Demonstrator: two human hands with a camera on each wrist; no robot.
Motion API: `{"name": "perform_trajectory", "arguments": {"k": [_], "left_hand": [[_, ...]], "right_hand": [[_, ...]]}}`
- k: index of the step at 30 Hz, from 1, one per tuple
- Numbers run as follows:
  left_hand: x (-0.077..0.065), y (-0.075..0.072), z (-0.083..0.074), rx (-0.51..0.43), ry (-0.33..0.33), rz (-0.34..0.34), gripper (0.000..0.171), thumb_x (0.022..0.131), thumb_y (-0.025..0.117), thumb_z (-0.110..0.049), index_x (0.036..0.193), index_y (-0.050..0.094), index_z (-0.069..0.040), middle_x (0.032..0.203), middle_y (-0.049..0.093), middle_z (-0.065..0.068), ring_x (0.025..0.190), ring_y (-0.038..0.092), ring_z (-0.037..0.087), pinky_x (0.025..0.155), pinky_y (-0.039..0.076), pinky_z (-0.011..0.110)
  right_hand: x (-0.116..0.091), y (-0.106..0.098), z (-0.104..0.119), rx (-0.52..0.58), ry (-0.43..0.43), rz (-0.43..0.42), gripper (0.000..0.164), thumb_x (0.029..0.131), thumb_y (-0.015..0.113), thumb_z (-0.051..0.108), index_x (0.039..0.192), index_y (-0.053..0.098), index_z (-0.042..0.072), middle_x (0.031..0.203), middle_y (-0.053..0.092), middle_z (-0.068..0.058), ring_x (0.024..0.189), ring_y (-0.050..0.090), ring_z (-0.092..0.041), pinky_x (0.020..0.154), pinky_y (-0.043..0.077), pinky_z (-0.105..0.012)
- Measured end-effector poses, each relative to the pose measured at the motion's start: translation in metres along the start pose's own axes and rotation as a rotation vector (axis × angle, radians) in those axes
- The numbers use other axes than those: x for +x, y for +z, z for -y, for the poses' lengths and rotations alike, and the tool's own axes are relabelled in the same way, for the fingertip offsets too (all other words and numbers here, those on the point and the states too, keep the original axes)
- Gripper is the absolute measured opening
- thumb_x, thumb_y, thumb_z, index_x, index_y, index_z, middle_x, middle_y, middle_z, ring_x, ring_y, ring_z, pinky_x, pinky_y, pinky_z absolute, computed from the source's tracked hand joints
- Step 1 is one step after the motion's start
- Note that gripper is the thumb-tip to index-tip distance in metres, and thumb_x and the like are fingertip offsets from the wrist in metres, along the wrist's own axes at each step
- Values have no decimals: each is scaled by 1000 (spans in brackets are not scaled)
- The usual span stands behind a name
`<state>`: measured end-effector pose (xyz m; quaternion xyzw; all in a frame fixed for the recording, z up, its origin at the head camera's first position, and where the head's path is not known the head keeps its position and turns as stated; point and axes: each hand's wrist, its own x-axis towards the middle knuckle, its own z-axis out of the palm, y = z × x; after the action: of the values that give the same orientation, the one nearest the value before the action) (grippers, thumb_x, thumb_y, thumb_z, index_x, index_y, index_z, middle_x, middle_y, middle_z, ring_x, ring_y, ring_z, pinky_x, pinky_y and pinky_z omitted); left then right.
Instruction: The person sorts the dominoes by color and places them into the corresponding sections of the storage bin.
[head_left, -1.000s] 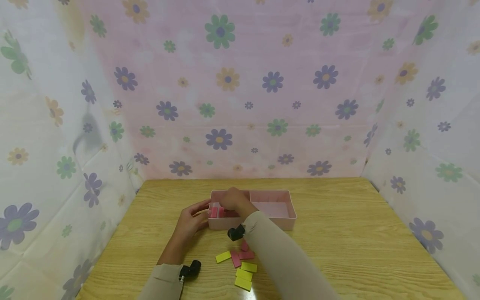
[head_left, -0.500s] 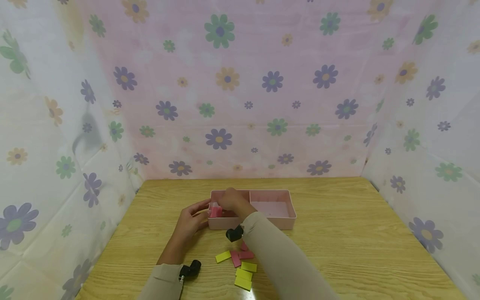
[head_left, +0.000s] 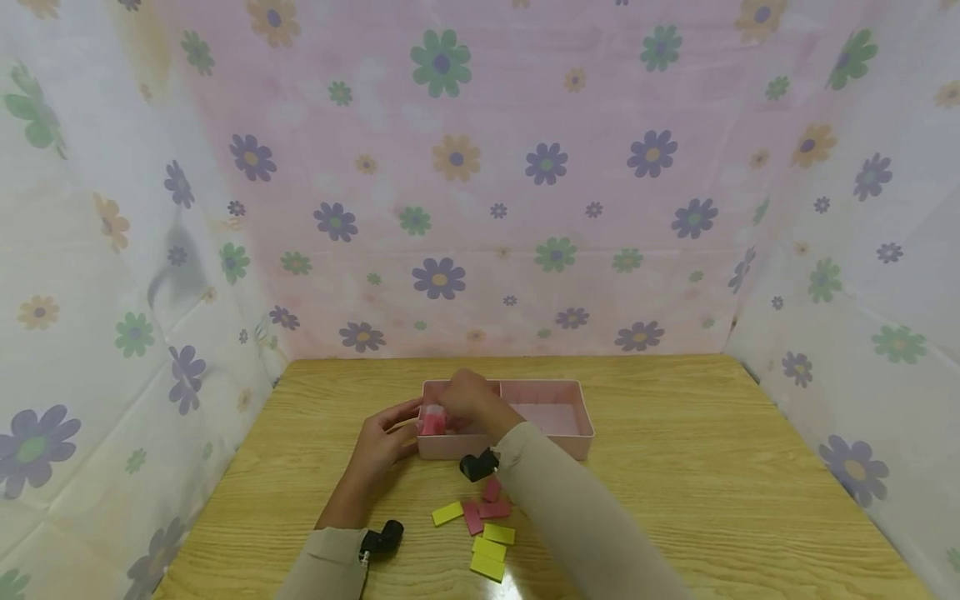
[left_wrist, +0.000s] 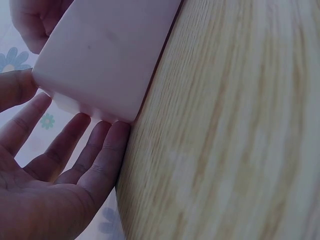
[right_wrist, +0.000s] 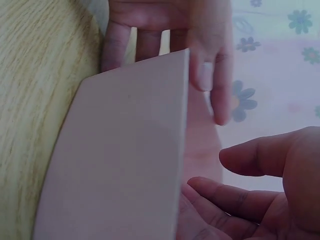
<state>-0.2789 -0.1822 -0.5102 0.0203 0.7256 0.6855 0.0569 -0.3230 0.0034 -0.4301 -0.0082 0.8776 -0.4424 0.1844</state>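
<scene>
A pink box [head_left: 450, 447] with two compartments stands on the table. My left hand [head_left: 378, 446] holds its left end, fingers spread along the outside of the end wall and thumb at the rim. My right hand [head_left: 468, 398] reaches down into the left compartment. In the right wrist view, the thumb [right_wrist: 255, 156] and forefinger of that hand stand apart with nothing seen between them; its other fingers are partly hidden behind the box wall. Pink blocks [head_left: 433, 422] stand close together at the left end of that compartment, beside my right hand.
In front of the box lie several flat yellow blocks [head_left: 489, 548] and a few pink blocks [head_left: 472, 517], partly beside the right sleeve [head_left: 577, 500]. Flowered cloth [head_left: 480, 167] surrounds the wooden table [head_left: 675, 467] at the back and sides.
Two pink blocks in the left compartment, apart a second ago, now stand together. My right hand has lifted slightly and shifted a little to the right. My left hand keeps its place.
</scene>
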Motion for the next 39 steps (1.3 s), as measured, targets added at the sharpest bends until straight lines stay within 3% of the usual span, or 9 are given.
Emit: {"name": "perform_trajectory", "arguments": {"k": [9, 18, 27, 33, 39], "left_hand": [[0, 1, 0, -7, -2, -7, 43, 99, 68, -13, 141, 66, -21, 148, 58, 15, 129, 62, 34, 96, 60, 46], [0, 2, 0, -9, 1, -10, 43, 100, 68, -12, 142, 65, -19, 147, 59, 14, 129, 62, 34, 96, 60, 45], [1, 4, -1, -12, 3, -17, 45, 100, 67, -12, 145, 62, -16, 149, 57, 18, 131, 61, 38, 97, 59, 47], [0, 4, 0, -44, 1, -20, 45, 100, 67, -10, 145, 62, -13, 148, 57, 19, 131, 60, 38, 94, 61, 45], [0, 5, -1, -8, -17, -35, 44, 100, 67, -12, 144, 63, -18, 148, 59, 15, 130, 62, 36, 95, 60, 42]], "right_hand": [[-8, -15, -1, 13, -127, 7, 31, 100, 64, 22, 118, 73, -2, 109, 72, -15, 80, 77, -31, 73, 65, -45], [-24, -31, -2, 32, -195, 58, 35, 102, 61, 22, 126, 70, -2, 120, 71, -20, 82, 77, -25, 73, 65, -40], [-40, -38, -6, 142, -260, -15, 21, 102, 62, 20, 109, 75, 5, 100, 75, -8, 80, 77, -22, 70, 65, -35], [-52, -42, -12, 155, -296, -24, 22, 104, 60, 23, 109, 76, 10, 109, 75, -15, 86, 77, -24, 71, 65, -36], [-63, -48, -23, 195, -309, -22, 20, 105, 60, 24, 110, 75, 12, 105, 75, -8, 94, 76, -28, 77, 65, -38]]}}
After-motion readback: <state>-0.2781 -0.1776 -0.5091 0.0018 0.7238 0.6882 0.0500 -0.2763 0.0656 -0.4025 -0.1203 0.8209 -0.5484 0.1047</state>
